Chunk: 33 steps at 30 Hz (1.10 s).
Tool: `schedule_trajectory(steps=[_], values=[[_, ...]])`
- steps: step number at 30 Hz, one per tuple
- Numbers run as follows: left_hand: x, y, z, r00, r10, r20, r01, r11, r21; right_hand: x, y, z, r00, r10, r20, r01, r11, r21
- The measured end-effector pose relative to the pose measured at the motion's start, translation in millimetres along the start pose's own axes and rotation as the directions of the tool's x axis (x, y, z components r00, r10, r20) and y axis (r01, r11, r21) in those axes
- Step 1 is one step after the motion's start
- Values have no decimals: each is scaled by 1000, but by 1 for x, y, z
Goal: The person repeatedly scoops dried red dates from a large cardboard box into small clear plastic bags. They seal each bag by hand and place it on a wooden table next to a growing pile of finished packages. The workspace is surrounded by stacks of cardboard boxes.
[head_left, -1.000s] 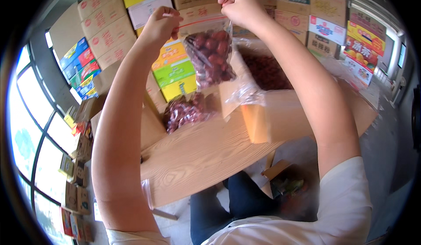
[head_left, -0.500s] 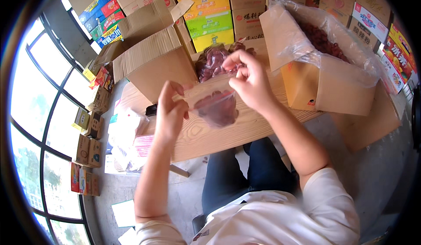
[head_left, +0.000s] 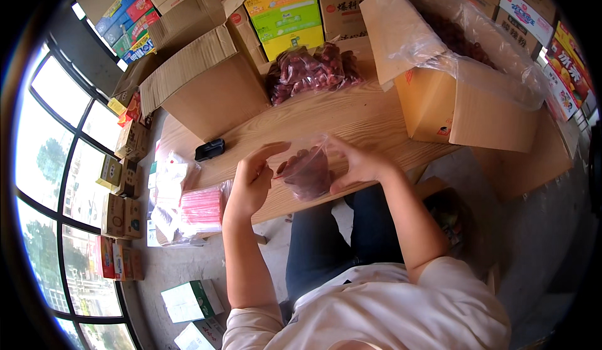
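- Shifted since the earlier frame: left hand [head_left: 252, 176] and right hand [head_left: 364, 162], from the top edge of the fruit bag [head_left: 306, 176] to its sides.
- Carton stacks [head_left: 288, 19], behind.
- Wooden table [head_left: 269, 134], bearing filled bags [head_left: 308, 73].
- Fruit bag, above the table's near edge: right hand grips its right side; left hand's grip unclear.
- Step, judged: handling a filled bag; next move calls for two-handed support.

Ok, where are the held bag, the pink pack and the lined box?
Held bag [head_left: 308, 177], head view: its filled middle.
Pink pack [head_left: 202, 207], head view: its top.
Lined box [head_left: 429, 104], head view: its outer side.
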<state>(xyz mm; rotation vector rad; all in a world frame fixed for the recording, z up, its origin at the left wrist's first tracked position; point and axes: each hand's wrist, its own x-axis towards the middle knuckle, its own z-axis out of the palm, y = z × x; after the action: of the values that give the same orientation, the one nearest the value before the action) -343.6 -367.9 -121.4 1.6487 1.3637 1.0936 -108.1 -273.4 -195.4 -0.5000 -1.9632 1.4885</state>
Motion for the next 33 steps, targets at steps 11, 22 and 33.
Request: schedule_trajectory(steps=[11,22,33], values=[[-4,-11,9,991,-72,-111,39,959,-279,10,23,19,992,98,84,-109,984,140],[1,-16,12,991,-80,-105,43,947,-317,7,22,30,999,4,-40,-1,997,71],[-1,-9,13,991,-87,-102,49,942,-331,8,14,34,993,33,-113,-13,985,171]])
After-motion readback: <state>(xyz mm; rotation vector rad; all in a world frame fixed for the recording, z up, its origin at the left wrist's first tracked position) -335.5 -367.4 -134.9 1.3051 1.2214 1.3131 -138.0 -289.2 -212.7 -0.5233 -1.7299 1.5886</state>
